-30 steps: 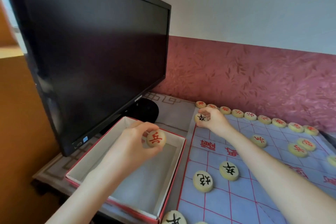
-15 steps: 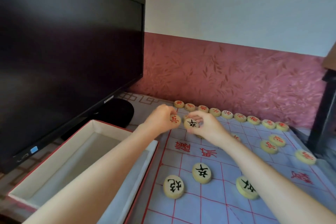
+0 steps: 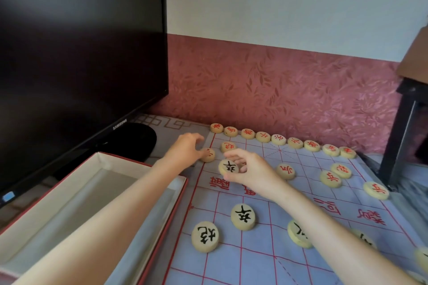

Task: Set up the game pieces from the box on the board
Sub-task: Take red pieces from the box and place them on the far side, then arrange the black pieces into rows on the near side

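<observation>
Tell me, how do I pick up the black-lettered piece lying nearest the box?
Come straight down and pinch its rim, thumb on one side, fingers opposite. The piece is a thick round disc lying flat on the board, so only its side wall gives a hold. The box stands close on its left, so pinching front to back is probably easier.

Fifteen red-lettered pieces (image 3: 286, 171), at least five black-lettered pieces (image 3: 243, 216), one board (image 3: 257, 264), one box (image 3: 97, 203), two hands (image 3: 185, 151).

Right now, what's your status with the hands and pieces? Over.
Left hand on red-marked piece at left edge of board, grip unclear. Right hand pinches black-marked piece over the board. Nothing in the way.
</observation>
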Motion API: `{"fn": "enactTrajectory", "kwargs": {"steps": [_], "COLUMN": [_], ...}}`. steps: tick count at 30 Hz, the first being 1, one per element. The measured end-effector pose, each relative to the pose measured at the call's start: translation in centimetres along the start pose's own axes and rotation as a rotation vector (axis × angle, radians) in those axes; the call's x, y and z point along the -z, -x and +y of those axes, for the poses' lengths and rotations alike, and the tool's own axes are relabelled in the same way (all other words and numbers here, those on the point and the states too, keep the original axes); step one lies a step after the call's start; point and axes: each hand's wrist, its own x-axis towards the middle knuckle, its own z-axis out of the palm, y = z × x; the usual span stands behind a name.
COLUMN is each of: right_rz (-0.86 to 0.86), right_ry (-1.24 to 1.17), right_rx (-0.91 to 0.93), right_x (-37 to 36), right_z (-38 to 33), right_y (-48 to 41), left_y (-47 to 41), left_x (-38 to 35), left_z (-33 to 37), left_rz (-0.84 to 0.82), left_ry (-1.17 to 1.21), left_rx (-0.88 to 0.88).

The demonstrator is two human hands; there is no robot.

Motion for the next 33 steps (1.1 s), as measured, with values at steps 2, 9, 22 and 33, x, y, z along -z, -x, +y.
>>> {"fn": "enactTrajectory", "kwargs": {"steps": [2, 9, 22, 33], "right_rz": [-0.048, -0.166, -0.148, -0.179], "right_ry": [-0.009, 0.034, 0.071, 0.082], "right_rx": [0.018, 0.071, 0.015, 0.074], "right_x": [-1.0, -5.3, -5.4, -2.4], "right_z": [-0.8, -3.6, -5.4, -7.0], "right_y": [0.6, 2.5, 3.8, 10.9], "left_y": [0.9, 5.1, 10.4, 18.9], "left_x": [1.4, 5.9, 7.1, 7.8], "left_z": [-0.1, -0.6, -1.7, 0.1], "left_rz": [0.037, 0.098, 0.074, 0.032], "left_ry": [0.017, 0.111, 0.188, 0.171], "left_rx": [-0.016, -0.057, -0.065, -0.289]}}
